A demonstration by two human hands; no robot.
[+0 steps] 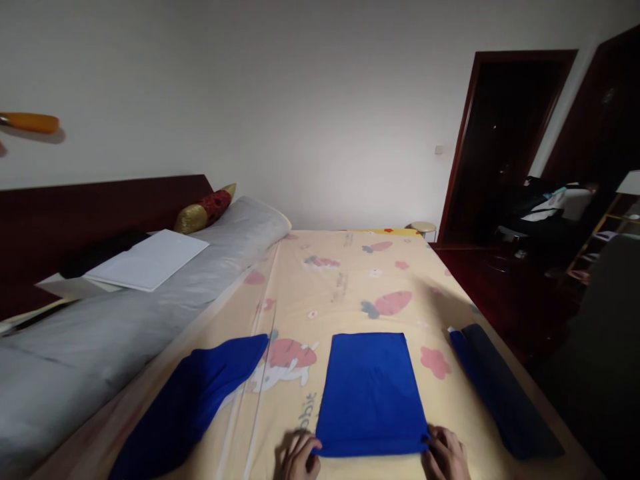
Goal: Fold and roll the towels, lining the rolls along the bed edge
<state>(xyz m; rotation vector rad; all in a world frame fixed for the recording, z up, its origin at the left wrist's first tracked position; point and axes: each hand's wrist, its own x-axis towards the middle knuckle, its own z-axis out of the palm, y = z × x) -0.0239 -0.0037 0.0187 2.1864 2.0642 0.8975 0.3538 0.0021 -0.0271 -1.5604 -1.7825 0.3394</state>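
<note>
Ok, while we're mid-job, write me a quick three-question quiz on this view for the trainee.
1. Which of the person's hands is at the near right corner of the flat blue cloth?
2. True or false: that cloth lies on the floor.
3. Fill in: the red-and-gold cushion lies beside the dark wooden ____.

Key:
1. The right hand.
2. False; it lies on the carrot-print bedsheet.
3. Headboard.
</note>
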